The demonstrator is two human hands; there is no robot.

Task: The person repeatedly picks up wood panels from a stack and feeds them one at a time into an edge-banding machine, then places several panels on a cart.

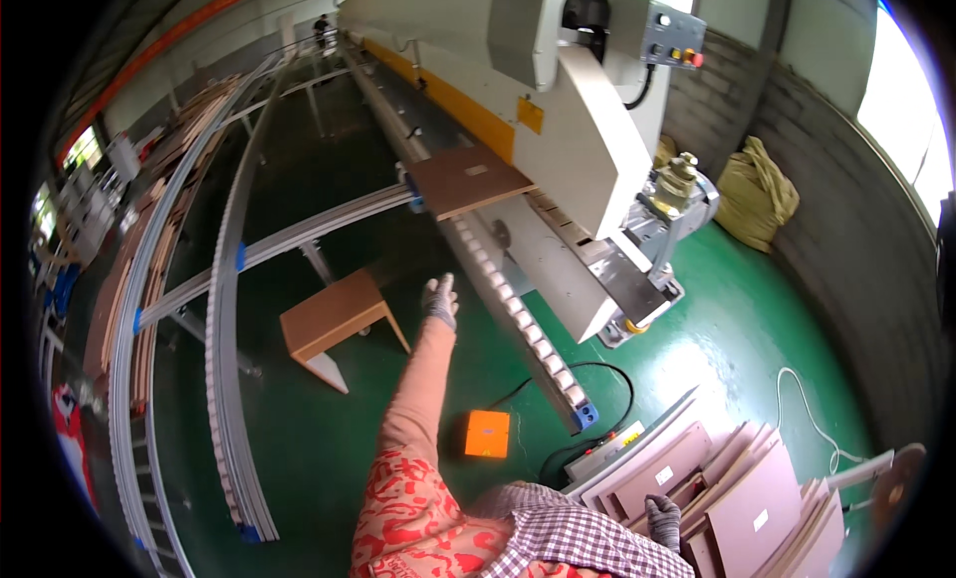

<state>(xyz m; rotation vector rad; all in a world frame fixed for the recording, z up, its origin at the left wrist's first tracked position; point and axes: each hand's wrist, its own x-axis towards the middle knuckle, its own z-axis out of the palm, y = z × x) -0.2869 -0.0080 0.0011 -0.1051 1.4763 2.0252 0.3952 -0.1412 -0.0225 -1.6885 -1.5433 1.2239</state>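
Note:
My left hand (440, 301), in a grey glove, reaches out in front of me with its fingers partly spread. It holds nothing and sits just left of the roller rail (516, 314). Farther ahead, a flat brown panel (468, 180) lies across the rail against the large white machine (578, 150). Low at the right, my right hand (662, 521), also in a grey glove, is by the upright brown panels (762, 508). Whether its fingers grip a panel edge does not show.
A brown board stool (336, 317) and an orange box (487, 434) stand on the green floor. Metal conveyor rails (227, 329) run along the left. A control box (669, 38) is mounted on the machine. Black cable (629, 404) curls near the rail's end; a yellow-green sack (755, 198) leans by the wall.

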